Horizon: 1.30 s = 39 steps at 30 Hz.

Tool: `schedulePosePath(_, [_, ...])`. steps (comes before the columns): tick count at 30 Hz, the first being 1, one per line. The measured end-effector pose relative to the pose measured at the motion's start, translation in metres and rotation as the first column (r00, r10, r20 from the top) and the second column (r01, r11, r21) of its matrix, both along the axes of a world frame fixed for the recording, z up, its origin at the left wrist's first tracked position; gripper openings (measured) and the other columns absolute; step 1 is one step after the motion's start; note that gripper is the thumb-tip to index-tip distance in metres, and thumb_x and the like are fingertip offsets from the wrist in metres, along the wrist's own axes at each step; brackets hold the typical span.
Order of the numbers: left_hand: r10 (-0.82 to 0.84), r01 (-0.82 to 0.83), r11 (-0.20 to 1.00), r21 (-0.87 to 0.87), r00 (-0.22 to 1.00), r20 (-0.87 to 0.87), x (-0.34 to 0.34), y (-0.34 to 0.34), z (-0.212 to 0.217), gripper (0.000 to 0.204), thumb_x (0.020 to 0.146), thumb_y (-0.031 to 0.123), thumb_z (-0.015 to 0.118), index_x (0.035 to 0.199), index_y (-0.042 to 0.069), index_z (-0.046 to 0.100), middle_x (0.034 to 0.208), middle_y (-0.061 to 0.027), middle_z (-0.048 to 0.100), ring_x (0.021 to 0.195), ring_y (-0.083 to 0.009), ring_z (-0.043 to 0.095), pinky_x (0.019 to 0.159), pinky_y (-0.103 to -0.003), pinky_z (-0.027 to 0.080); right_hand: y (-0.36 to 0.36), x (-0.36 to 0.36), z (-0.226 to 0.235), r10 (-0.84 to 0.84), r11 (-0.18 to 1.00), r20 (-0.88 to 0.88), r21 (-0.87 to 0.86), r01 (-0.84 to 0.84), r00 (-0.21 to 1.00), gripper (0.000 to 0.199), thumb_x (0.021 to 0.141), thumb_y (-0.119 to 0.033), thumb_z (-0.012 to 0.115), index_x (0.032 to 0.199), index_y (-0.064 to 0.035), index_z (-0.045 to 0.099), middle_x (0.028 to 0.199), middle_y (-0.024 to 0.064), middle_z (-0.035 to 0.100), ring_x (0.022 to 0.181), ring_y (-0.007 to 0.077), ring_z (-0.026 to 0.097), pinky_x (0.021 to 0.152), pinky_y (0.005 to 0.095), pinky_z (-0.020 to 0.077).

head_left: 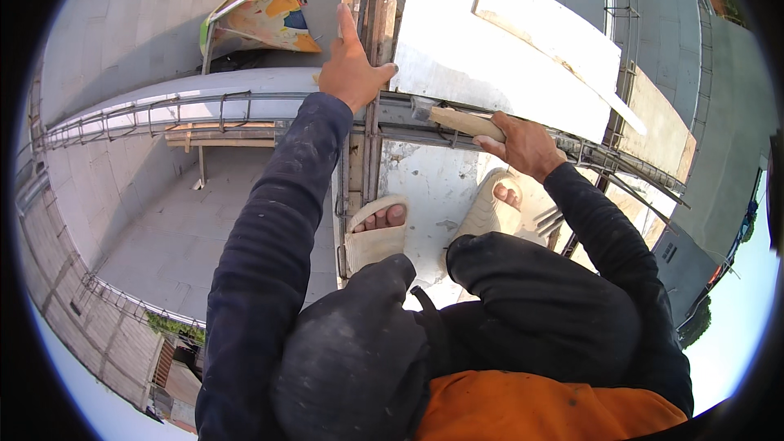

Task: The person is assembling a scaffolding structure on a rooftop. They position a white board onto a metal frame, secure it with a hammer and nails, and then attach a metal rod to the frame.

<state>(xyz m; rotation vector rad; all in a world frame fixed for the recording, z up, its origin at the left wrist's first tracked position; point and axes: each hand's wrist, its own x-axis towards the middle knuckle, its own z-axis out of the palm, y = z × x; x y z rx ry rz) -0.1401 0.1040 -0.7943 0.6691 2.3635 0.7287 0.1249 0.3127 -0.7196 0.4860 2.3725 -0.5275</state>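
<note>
— two hands up at the formwork right now. my left hand is flat against the upright timber post, index finger pointing up, thumb hooked over the right side; the fingers lie together against the wood, not wrapped round it.

— and the other one?

— right hand is closed on the wooden handle of a tool, which looks like a hammer. its head end lies against the rebar cage running across the beam line, just right of the post. i can't make out the head clearly.

— how would you do this step well?

— my judgement: keep the left hand pressing the post plumb but pull that thumb clear of the strike line, since the tool sits close beside it. short, controlled blows, wrist firm. i'm crouched on a narrow ledge with both sandalled feet near an edge and a long drop to the left, so weight stays low and centred.

— any containers about?

— none that i can see holding anything. only a pale board lying ahead with a wooden batten on it, and a crumpled coloured sheet off to the upper left.
</note>
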Motion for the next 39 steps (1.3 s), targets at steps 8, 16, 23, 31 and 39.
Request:
schedulePosePath(8, [-0.007, 0.007, 1.0, -0.001, 1.0, -0.002, 0.0, -0.004, 0.003, 0.133, 0.084, 0.039, 0.083, 0.168, 0.012, -0.017, 0.144, -0.038, 0.05, 0.113, -0.0531, 0.068, 0.099, -0.052, 0.058, 0.011, -0.016, 0.022, 0.05, 0.993, -0.002, -0.107, -0.05, 0.999, 0.075, 0.1, -0.073, 0.054, 0.107, 0.0008, 0.067, 0.062, 0.0198, 0.064, 0.061, 0.0389, 0.07, 0.065, 0.0485, 0.0561])
schedulePosePath(16, [-0.006, 0.006, 1.0, -0.004, 1.0, 0.015, 0.0, 0.0, 0.006, 0.134, 0.082, 0.034, 0.084, 0.168, 0.01, -0.017, 0.144, -0.0377, 0.05, 0.115, -0.0531, 0.067, 0.101, -0.052, 0.057, 0.01, -0.019, 0.02, 0.014, 1.0, 0.172, -0.025, -0.01, 0.985, 0.075, 0.103, -0.071, 0.049, 0.121, 0.0006, 0.064, 0.075, 0.0217, 0.071, 0.081, 0.0406, 0.075, 0.079, 0.0511, 0.0573])
schedulePosePath(23, [-0.005, -0.001, 0.999, 0.039, 0.986, 0.167, -0.003, 0.003, 0.024, 0.134, 0.081, 0.032, 0.085, 0.165, -0.005, -0.012, 0.162, -0.0402, 0.029, 0.148, -0.0482, 0.042, 0.121, -0.044, 0.04, 0.015, -0.021, 0.023, -0.023, 0.991, 0.125, -0.126, 0.038, 0.992, 0.079, 0.099, -0.076, 0.05, 0.113, -0.0007, 0.069, 0.071, 0.0232, 0.07, 0.08, 0.0431, 0.074, 0.08, 0.0531, 0.0572])
schedulePosePath(31, [-0.042, 0.045, 0.997, 0.065, 0.998, -0.049, 0.0, -0.003, 0.004, 0.134, 0.079, 0.036, 0.085, 0.166, 0.001, -0.011, 0.151, -0.0398, 0.043, 0.125, -0.0514, 0.062, 0.103, -0.048, 0.056, 0.03, -0.033, 0.026, -0.004, 0.989, 0.188, -0.147, 0.032, 0.982, 0.085, 0.099, -0.078, 0.049, 0.119, 0.0006, 0.074, 0.078, 0.0266, 0.072, 0.083, 0.0421, 0.075, 0.084, 0.0517, 0.0576])
schedulePosePath(39, [-0.037, 0.037, 0.998, 0.051, 0.999, -0.004, -0.005, -0.005, 0.007, 0.135, 0.079, 0.036, 0.085, 0.166, 0.0, -0.012, 0.151, -0.0399, 0.045, 0.128, -0.0503, 0.061, 0.105, -0.046, 0.055, 0.038, -0.017, 0.058, -0.316, 0.918, 0.092, -0.222, 0.329, 0.944, 0.084, 0.096, -0.08, 0.054, 0.106, 0.001, 0.074, 0.078, 0.022, 0.07, 0.074, 0.0351, 0.073, 0.075, 0.0511, 0.058])
